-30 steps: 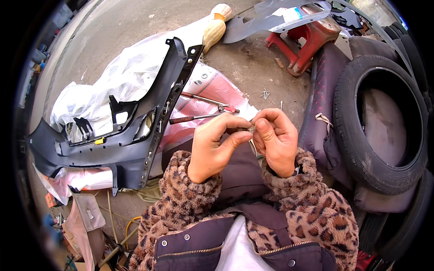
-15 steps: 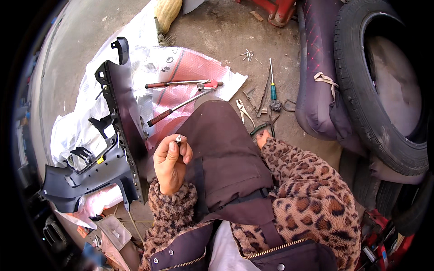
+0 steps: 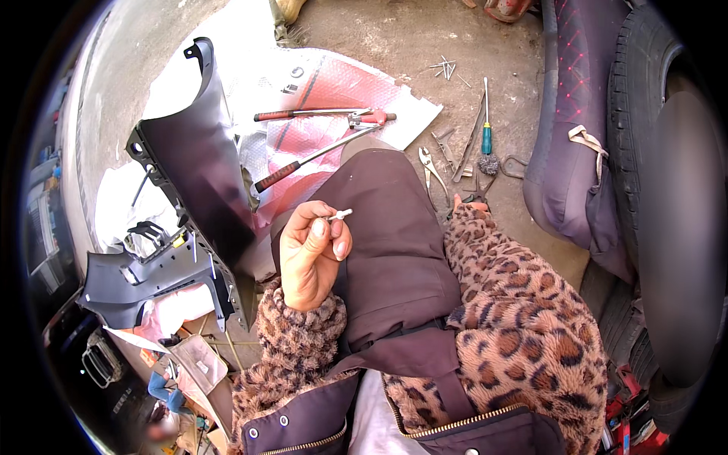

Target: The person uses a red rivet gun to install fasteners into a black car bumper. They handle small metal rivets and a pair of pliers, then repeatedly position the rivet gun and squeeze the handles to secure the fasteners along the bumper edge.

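dusty ground (image 3: 409, 45); left grip (image 3: 307, 258) pinched on small pale piece (image 3: 343, 214)

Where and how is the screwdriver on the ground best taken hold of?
Probably by its teal handle, from above, closing across the handle's long sides: it lies with this thicker part toward you, the slim shaft pointing away. A grey fuzzy lump crowds the near end.

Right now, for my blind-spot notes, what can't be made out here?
In the head view:
Right hand: mostly hidden by the leopard-print fleece sleeve; grip unclear.
Small silvery metal piece: inner end covered by the left hand.
Round black rubber tyre: partly blurred, cut off by the dark right rim.
Pale yellow gourd: cut off by the top edge.
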{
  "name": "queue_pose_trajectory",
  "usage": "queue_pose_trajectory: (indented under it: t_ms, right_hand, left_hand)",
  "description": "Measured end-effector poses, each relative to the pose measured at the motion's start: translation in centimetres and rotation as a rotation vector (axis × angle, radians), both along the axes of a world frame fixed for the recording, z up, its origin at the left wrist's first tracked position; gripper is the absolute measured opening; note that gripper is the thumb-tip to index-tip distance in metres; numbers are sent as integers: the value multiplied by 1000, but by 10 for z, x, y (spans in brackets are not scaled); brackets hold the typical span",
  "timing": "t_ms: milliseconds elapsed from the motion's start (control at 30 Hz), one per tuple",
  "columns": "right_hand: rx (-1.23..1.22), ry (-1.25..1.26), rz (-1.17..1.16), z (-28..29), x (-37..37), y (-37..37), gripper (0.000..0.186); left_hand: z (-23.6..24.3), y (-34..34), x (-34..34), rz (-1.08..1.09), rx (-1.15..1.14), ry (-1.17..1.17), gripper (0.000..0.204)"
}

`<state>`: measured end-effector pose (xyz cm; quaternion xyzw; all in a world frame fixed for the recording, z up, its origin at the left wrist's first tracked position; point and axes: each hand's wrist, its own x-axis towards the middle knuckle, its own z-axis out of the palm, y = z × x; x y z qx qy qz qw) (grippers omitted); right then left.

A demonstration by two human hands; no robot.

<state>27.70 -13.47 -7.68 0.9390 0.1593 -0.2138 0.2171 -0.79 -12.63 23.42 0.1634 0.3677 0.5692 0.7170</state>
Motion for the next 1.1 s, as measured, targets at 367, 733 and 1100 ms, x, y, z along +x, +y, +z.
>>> queue_pose_trajectory:
  t_ms: [367, 733, 1100]
  right_hand:
    - [-181, 85, 128, -3, 23, -8, 103]
    - [563, 678, 109, 59, 17, -64, 65]
    - [1600, 976, 879, 383, -67, 17, 56]
  left_hand:
    - [2, -2, -1, 77, 3, -67, 20]
    - [11, 5, 13, 108, -18, -137, 25]
    - [30, 4, 35, 120, 42, -328, 24]
